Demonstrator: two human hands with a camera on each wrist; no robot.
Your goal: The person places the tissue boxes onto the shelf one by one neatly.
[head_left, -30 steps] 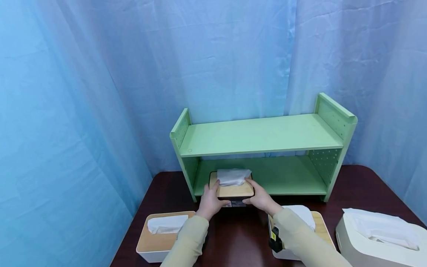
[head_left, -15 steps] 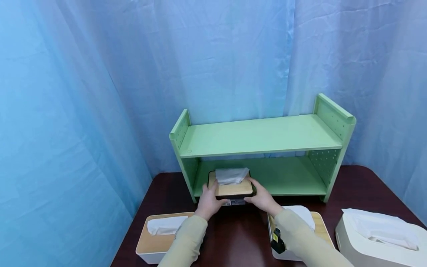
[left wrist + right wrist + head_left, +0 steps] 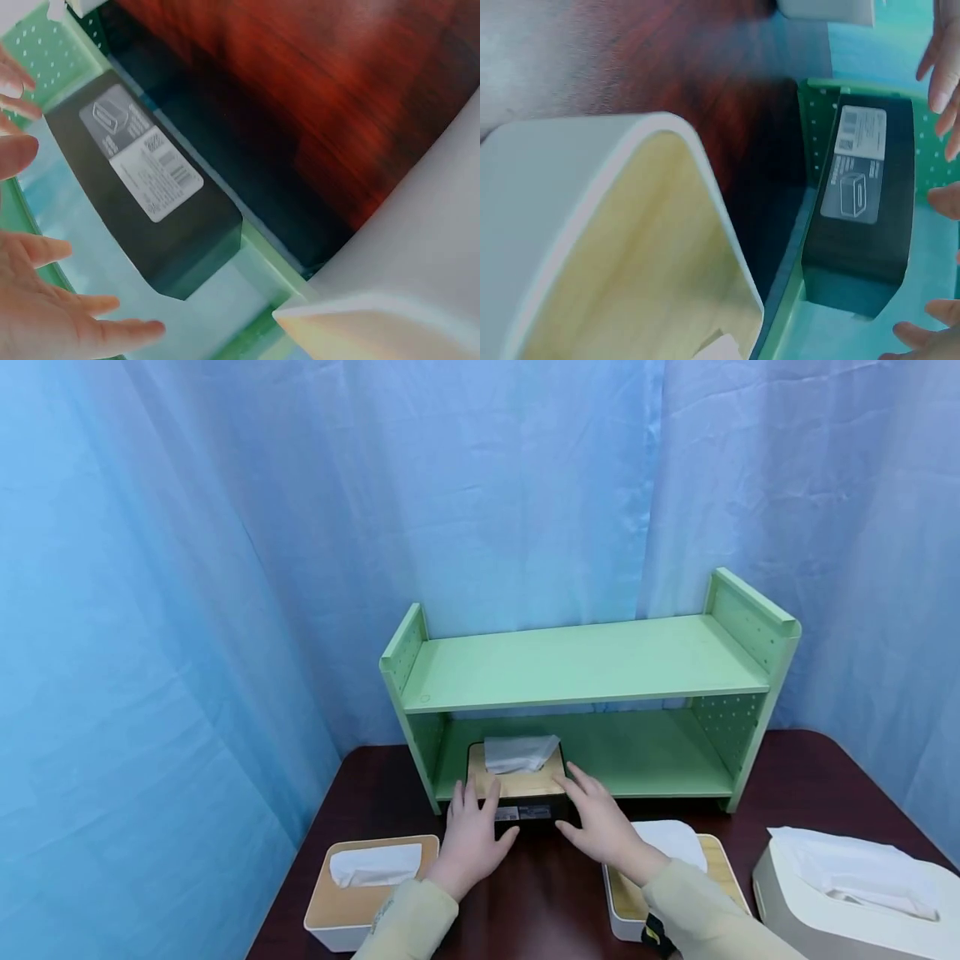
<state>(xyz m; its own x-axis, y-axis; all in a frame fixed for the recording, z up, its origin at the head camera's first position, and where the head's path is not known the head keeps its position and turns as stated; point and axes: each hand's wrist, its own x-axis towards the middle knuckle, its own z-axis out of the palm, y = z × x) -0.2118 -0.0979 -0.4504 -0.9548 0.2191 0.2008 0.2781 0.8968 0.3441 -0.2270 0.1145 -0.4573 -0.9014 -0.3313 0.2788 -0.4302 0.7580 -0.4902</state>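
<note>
A black tissue box point(image 3: 528, 787) with a pale wooden lid and a tissue poking out sits on the left part of the green rack's lower shelf, its front by the shelf's front edge. My left hand point(image 3: 474, 842) is spread at its front left corner, holding nothing. Opposite it, my right hand point(image 3: 606, 825) has its fingers extended by the front right corner, palm free. In the left wrist view, the box's labelled front point(image 3: 142, 150) shows beyond the left hand's fingers point(image 3: 127, 331). The right wrist view shows the same label point(image 3: 855, 165), the hands at its right edge.
The green two-tier rack point(image 3: 585, 664) stands at the table's back. A white tissue box with a tan lid point(image 3: 352, 902) is at left. Beneath the right forearm is another wooden-lidded box point(image 3: 723, 868), with a larger white tissue box point(image 3: 825, 918) farther right. Blue curtains point(image 3: 480, 485) hang behind.
Both hands have let go of the black tissue box and drawn back slightly toward me, fingers spreading. The box shifted slightly earlier and stays on the lower shelf.
</note>
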